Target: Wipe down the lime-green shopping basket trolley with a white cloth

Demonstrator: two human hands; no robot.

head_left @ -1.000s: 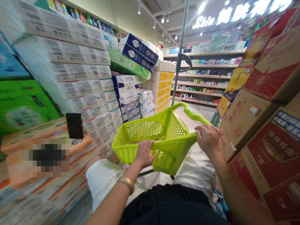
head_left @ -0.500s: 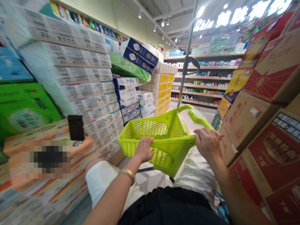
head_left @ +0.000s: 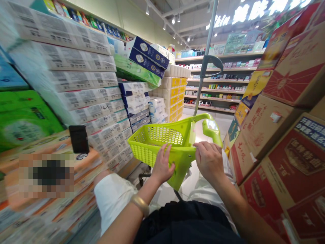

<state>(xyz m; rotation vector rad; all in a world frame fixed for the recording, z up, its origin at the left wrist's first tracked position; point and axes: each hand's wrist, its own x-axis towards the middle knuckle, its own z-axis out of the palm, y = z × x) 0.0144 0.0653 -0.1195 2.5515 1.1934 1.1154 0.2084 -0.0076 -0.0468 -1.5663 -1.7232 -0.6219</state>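
A lime-green plastic shopping cart (head_left: 152, 154) with a perforated basket stands right before me, its curved handle (head_left: 212, 128) at the far right end. My left hand (head_left: 164, 164) lies against the near side, fingers stretched up to the rim and spread, thumb apart. Over the same rim, near the handle, my right hand (head_left: 209, 161) has its fingers curled and closed. Most of the basket's floor is hidden by its near wall. A gold bangle (head_left: 140, 204) circles my left wrist.
Packs of paper goods (head_left: 86, 79) rise in stacks on the left, a black stand-like object (head_left: 79, 139) among them. Cartons (head_left: 284, 118) are piled on the right. A metal pole (head_left: 207, 40) with a grey loop stands behind the cart. Stocked shelves (head_left: 218, 69) line the back.
The cart has turned, its handle end shifting left. My right hand has moved left with it, and my left hand has slid slightly right along the side, its fingers more spread.
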